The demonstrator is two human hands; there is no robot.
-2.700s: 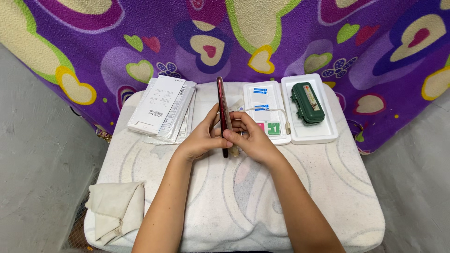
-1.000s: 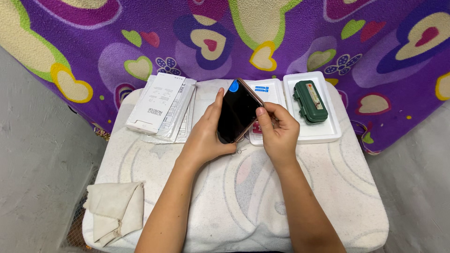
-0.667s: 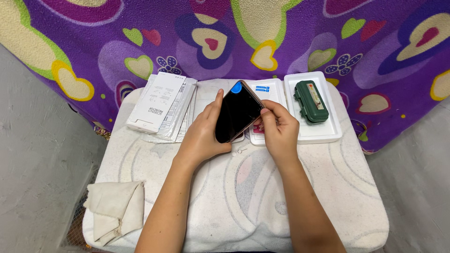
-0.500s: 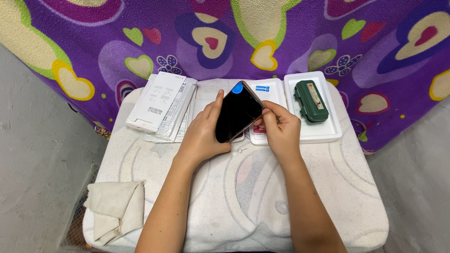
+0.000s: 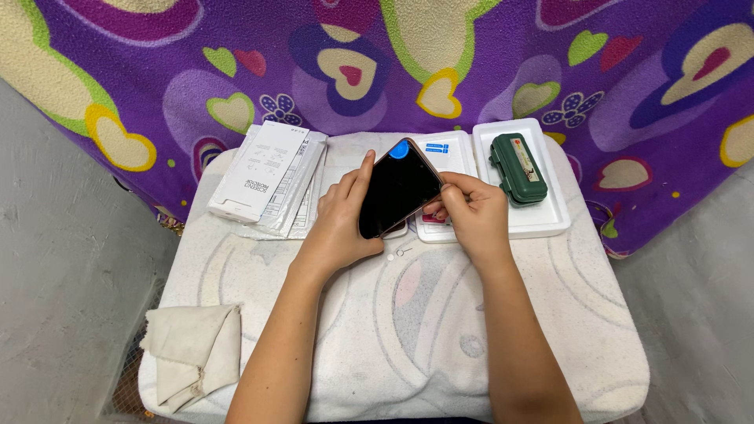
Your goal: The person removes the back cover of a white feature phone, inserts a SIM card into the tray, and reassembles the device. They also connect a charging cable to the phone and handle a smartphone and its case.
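A black smartphone [image 5: 397, 191] with a blue round tab [image 5: 400, 149] at its top end is tilted above a small table covered in white cloth [image 5: 408, 330]. My left hand [image 5: 339, 220] holds the phone from its left side, fingers along the edge. My right hand [image 5: 470, 213] grips the phone's right edge near the lower corner. The screen faces up and is dark.
White flat boxes and sleeves [image 5: 267, 177] lie at the back left. A white tray [image 5: 542, 224] holds a dark green case [image 5: 518, 169]; a second white tray [image 5: 448, 153] with blue stickers sits beside it. A folded beige cloth [image 5: 192, 353] lies front left. A purple heart-patterned blanket [image 5: 377, 55] hangs behind.
The phone was held edge-on 2.7 s ago; it has been turned so its dark screen faces up. Over the last second both hands keep their grip with only slight shifts.
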